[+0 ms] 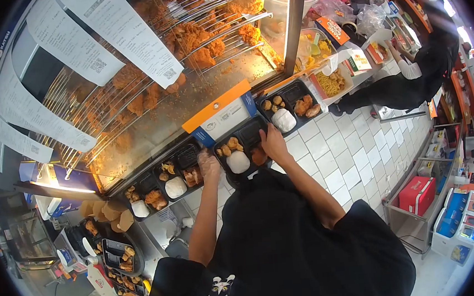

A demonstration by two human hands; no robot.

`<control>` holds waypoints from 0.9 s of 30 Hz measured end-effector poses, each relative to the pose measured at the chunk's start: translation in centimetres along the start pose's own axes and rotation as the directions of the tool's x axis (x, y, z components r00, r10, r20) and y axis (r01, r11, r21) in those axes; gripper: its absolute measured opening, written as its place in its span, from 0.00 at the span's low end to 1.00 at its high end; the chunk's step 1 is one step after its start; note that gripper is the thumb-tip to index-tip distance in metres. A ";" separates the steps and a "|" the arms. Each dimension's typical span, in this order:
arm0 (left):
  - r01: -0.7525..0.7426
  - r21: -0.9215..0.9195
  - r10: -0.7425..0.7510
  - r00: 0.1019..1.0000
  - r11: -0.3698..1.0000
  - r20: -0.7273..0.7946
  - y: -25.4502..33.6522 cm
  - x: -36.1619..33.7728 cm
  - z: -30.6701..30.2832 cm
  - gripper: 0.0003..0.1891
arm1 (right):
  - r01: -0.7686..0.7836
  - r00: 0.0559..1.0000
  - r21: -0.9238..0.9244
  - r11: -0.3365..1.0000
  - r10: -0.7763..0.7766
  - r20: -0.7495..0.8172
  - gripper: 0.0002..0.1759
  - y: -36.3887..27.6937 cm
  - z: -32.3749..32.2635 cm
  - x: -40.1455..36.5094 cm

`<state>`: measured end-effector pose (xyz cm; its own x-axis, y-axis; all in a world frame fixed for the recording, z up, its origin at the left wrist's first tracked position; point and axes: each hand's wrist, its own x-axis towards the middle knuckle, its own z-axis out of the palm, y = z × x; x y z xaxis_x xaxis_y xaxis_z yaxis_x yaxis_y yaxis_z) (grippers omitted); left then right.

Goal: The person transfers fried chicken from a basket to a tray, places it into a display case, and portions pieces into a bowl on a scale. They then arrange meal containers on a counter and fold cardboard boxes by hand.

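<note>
A black compartment meal tray sits before me on the narrow ledge, with a white rice mound, pale brown fried pieces and a browned chicken piece in it. At its right rim, my bare right hand is closed on the edge, thumb side inward. My left hand, in a clear plastic glove, grips the opposite edge, its fingertips partly hidden. Left of that hand is another black tray with rice and chicken. A further filled tray stands to the right.
Ahead, a heated cabinet holds fried chicken on wire racks, with order receipts hanging over it. An orange and blue card leans against its front. A co-worker in black stands at the right-hand counter. Lower left are more chicken trays.
</note>
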<state>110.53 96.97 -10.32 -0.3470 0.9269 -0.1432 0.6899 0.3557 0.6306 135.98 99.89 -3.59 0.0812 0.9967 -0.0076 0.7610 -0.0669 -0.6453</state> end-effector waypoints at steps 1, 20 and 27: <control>-0.060 0.050 0.061 0.998 0.997 -0.032 -0.5 0.0 0.6 0.15 | 0.078 0.993 -0.065 0.995 -0.084 -0.084 0.23 0.0 0.0 -0.4; -0.378 0.066 0.383 0.918 0.923 -0.103 3.9 1.5 -5.6 0.11 | 0.141 0.985 -0.375 0.916 -0.091 0.146 0.10 2.0 1.2 4.7; -0.021 -0.143 0.052 0.975 0.989 0.217 7.0 0.5 -8.7 0.08 | 0.366 0.913 -0.606 0.706 -0.400 0.084 0.07 2.1 0.5 4.0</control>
<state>109.68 98.89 0.69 -0.1644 0.9482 -0.2720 0.5987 0.3150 0.7364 137.61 103.74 -5.37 -0.2847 0.9402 0.1870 0.9574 0.2889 0.0049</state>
